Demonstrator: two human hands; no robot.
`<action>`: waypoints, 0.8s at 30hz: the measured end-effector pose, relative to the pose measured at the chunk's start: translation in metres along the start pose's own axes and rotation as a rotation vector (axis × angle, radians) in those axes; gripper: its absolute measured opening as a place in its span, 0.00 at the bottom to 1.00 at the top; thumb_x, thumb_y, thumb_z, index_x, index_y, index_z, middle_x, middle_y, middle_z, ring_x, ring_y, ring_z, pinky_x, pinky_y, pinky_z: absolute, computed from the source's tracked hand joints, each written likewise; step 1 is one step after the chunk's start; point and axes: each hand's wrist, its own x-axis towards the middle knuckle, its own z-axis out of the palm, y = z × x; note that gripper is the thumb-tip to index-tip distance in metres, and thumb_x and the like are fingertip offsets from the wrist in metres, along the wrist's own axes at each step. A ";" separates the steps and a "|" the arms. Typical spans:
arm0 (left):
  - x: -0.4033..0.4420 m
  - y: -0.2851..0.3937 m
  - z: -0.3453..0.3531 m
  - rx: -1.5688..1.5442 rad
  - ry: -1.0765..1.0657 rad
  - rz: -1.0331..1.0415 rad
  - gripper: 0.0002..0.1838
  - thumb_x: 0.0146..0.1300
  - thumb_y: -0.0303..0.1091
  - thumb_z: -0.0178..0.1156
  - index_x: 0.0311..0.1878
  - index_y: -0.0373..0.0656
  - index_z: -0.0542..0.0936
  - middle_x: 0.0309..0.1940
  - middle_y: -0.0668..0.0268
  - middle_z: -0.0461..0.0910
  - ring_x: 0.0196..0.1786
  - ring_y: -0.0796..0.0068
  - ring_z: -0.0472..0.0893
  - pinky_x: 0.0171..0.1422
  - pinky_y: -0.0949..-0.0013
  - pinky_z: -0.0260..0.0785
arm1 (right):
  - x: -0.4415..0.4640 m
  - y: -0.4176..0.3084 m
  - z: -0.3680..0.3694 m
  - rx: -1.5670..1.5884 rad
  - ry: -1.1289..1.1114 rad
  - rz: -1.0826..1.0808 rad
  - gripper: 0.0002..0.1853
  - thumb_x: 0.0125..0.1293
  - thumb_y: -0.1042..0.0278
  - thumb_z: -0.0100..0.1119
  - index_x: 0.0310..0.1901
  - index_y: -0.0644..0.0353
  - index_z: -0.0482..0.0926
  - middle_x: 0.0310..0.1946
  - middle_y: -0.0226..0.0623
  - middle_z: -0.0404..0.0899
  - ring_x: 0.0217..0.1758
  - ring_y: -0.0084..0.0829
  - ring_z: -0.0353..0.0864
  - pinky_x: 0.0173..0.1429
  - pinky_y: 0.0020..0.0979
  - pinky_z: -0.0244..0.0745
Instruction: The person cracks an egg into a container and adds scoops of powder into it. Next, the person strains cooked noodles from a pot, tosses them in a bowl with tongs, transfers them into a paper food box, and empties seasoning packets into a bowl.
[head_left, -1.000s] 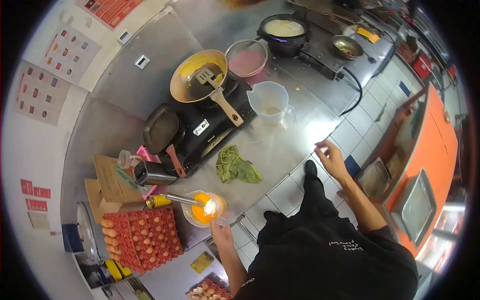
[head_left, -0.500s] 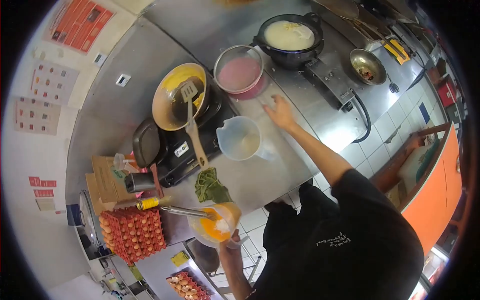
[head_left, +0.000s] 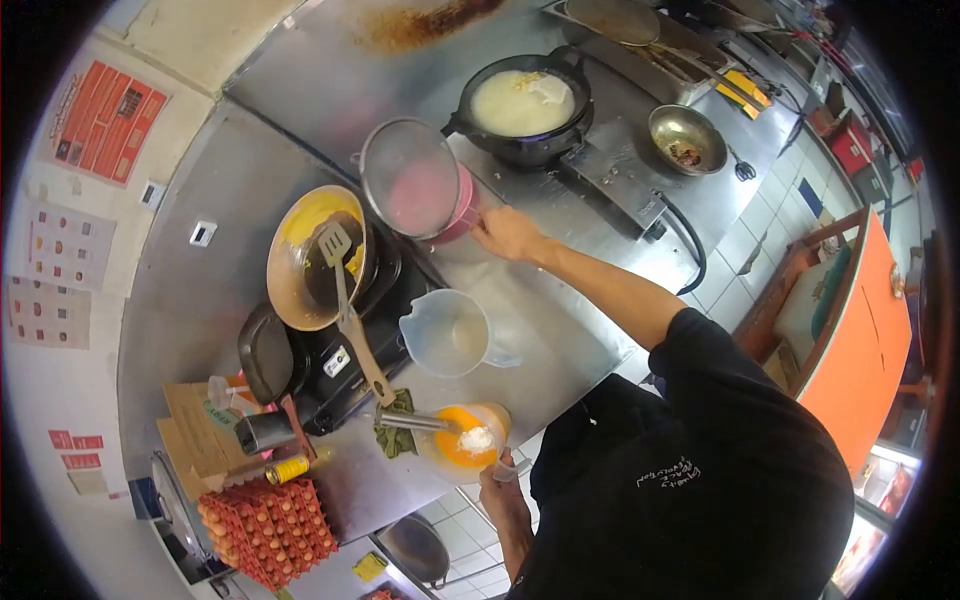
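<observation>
My left hand (head_left: 507, 505) is closed on the handle of a clear plastic jug (head_left: 490, 413). Orange liquid, which looks like beaten egg, and a heap of white powder (head_left: 476, 440) are inside. A metal whisk (head_left: 415, 421) leans in it, its handle sticking out leftward. My right hand (head_left: 512, 234) has its fingers closed at the near edge of a round mesh sieve (head_left: 385, 195), apparently on its handle, which they mostly hide. Under the sieve is a pink container (head_left: 466, 205). A second clear jug (head_left: 447, 335) stands between my hands.
A pan with yellow residue (head_left: 295, 240) sits on a black stove, a spatula (head_left: 350, 310) across it. Behind are a black pot of pale liquid (head_left: 523, 105) and a metal bowl (head_left: 687, 140). Stacked egg trays (head_left: 268, 530) stand by the near left edge, a green cloth (head_left: 398, 425) beside the jug.
My right hand has gone from open above the counter to closed at the sieve, which looks tilted or slightly raised. The held jug has moved toward the counter, now over the cloth's edge.
</observation>
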 end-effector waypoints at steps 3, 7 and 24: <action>0.013 -0.012 0.008 0.028 0.007 -0.015 0.29 0.79 0.36 0.56 0.73 0.22 0.70 0.66 0.46 0.81 0.69 0.58 0.84 0.77 0.61 0.77 | -0.013 -0.012 -0.035 -0.044 0.028 -0.026 0.20 0.77 0.52 0.58 0.50 0.65 0.81 0.40 0.60 0.89 0.46 0.64 0.89 0.53 0.60 0.81; 0.021 -0.015 0.024 0.074 0.055 -0.026 0.29 0.78 0.36 0.57 0.73 0.23 0.71 0.65 0.48 0.81 0.68 0.58 0.84 0.77 0.60 0.77 | -0.010 0.001 -0.116 0.133 0.115 -0.117 0.18 0.77 0.54 0.56 0.50 0.65 0.80 0.41 0.60 0.89 0.47 0.65 0.89 0.53 0.60 0.82; 0.055 -0.038 0.110 -0.630 0.519 -0.069 0.43 0.80 0.75 0.47 0.79 0.46 0.71 0.65 0.58 0.80 0.74 0.56 0.76 0.84 0.47 0.61 | 0.109 0.188 -0.346 -0.917 0.031 -0.345 0.10 0.74 0.67 0.59 0.51 0.61 0.75 0.29 0.50 0.89 0.33 0.50 0.92 0.36 0.48 0.86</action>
